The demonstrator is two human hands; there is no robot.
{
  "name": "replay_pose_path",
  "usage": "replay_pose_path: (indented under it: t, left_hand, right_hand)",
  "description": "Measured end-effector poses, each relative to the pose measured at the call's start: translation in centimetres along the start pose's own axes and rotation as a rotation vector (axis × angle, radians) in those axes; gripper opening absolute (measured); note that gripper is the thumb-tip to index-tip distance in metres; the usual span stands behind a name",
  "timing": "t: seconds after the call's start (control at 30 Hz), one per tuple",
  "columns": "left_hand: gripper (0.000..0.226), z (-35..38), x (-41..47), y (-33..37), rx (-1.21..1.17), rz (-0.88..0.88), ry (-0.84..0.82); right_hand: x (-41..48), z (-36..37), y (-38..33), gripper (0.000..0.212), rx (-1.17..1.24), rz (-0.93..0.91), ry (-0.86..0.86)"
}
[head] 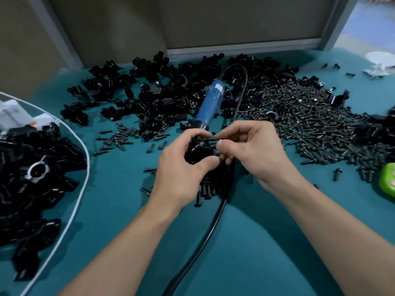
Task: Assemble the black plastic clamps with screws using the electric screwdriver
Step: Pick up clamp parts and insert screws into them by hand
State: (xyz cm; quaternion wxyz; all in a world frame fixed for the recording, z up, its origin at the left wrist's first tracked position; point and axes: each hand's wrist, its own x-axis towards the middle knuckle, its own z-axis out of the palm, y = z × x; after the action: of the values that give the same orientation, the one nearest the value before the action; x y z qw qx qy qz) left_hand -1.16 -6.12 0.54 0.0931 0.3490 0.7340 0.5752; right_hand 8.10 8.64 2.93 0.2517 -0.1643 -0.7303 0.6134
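Head view, the only one there is. The left hand [183, 167] has its grip curled round a black plastic clamp [198, 150], held just below the nose end of the blue electric screwdriver [210, 105]. The screwdriver lies flat on the teal surface [128, 221] with nobody holding it. The right hand [252, 152] has its grip closed in a thumb-and-finger pinch on what looks like a small dark screw [215, 138], right at the clamp. It's tiny and partly hidden, so I can't tell if the tip is in the hole yet.

Where I reckon this could go sideways:

- The screw goes in crooked. A hand-started screw that's tilted would probably cross-thread the plastic once the driver hits it.
- It gets dropped. Right of the screwdriver there's a big pile of loose black screws [299, 116], with more scattered under the hands, so a fumbled one just vanishes.
- The thick black cable [213, 221] loops from the screwdriver's far end and runs back under the right wrist. Grabbing the tool could drag the cable across the forearm and bump the clamp.
- Letting go with the pinch to reach for the driver leaves the screw loose, and it may tip out.

Left of the screwdriver sits a heap of black plastic clamp parts [149, 92], and further left a clear plastic bag [84, 167] holds more.
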Motion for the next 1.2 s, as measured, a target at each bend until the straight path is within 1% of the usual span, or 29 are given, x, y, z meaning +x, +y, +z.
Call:
replay_pose_path:
  t: [0.1, 0.27, 0.6, 0.67, 0.77, 0.9, 1.07, 1.2]
  left_hand:
    - [0.047, 0.1, 0.1, -0.1, 0.001, -0.007, 0.001]
    - [0.047, 0.2, 0.0, 0.0, -0.001, 0.011, 0.01]
    - [0.056, 0.0, 0.5, -0.4, -0.018, 0.035, 0.014]
    - [0.058, 0.1, 0.5, -0.4, -0.025, 0.026, 0.013]
    - [0.06, 0.1, 0.4, -0.3, -0.04, 0.015, 0.025]
    - [0.059, 0.3, 0.5, -0.2, -0.07, -0.006, 0.037]
    - [0.052, 0.3, 0.3, 0.1, -0.108, -0.017, 0.043]
    - [0.051, 0.4, 0.2, 0.3, -0.088, -0.018, 0.018]
  right_hand:
    - [0.3, -0.1, 0.2, 0.025, 0.023, -0.004, -0.02]
    - [0.5, -0.1, 0.6, 0.02, 0.055, -0.007, -0.031]
    - [0.4, -0.1, 0.9, 0.022, 0.12, -0.028, -0.037]
    - [0.5, -0.1, 1.0, 0.022, 0.1, -0.022, -0.035]
    - [0.4, 0.2, 1.2, 0.021, 0.003, -0.016, -0.044]
    - [0.3, 0.2, 1.0, 0.024, 0.019, -0.042, -0.012]
    - [-0.1, 0.4, 0.9, 0.025, -0.153, -0.068, 0.015]
    - [-0.3, 0.4, 0.5, 0.026, -0.088, -0.078, 0.055]
